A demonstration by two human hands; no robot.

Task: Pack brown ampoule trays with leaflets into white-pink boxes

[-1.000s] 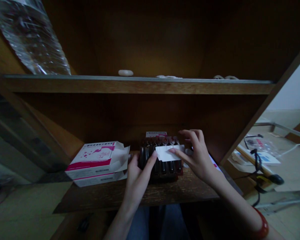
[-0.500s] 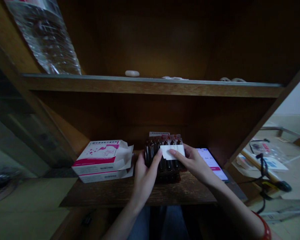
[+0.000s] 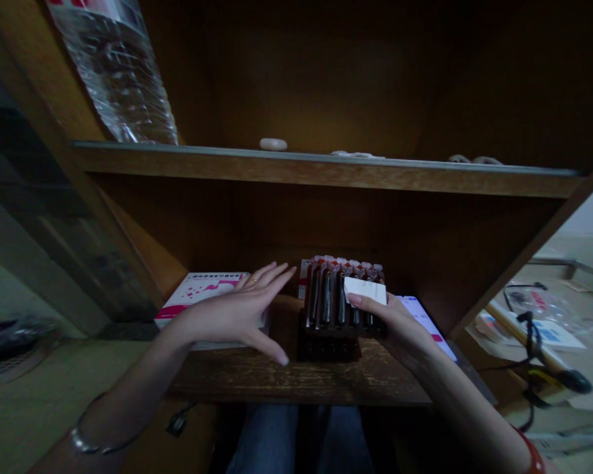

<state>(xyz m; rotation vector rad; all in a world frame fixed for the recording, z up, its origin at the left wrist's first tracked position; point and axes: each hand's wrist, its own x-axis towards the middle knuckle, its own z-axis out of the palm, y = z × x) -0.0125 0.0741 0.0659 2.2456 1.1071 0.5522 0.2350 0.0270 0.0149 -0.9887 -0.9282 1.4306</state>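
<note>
White-pink box (image 3: 200, 293) at left end of lower shelf (image 3: 257, 376). Left hand (image 3: 237, 313) spread in front, contact unclear. Dark vial pack (image 3: 328, 296) above mid-shelf, right of left hand, long axis of vials toward back edge; right hand (image 3: 395, 321) nearer, pinching pack plus white slip (image 3: 368, 288). Phone (image 3: 420, 313) near right edge.

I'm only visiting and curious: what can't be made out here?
Head view:
Right hand: most fingers hidden behind the dark vials.
White slip: print too small to read.
Pink-and-white box: right end hidden behind the left hand.
Clear bottle: top cut off by the picture's upper edge.
</note>
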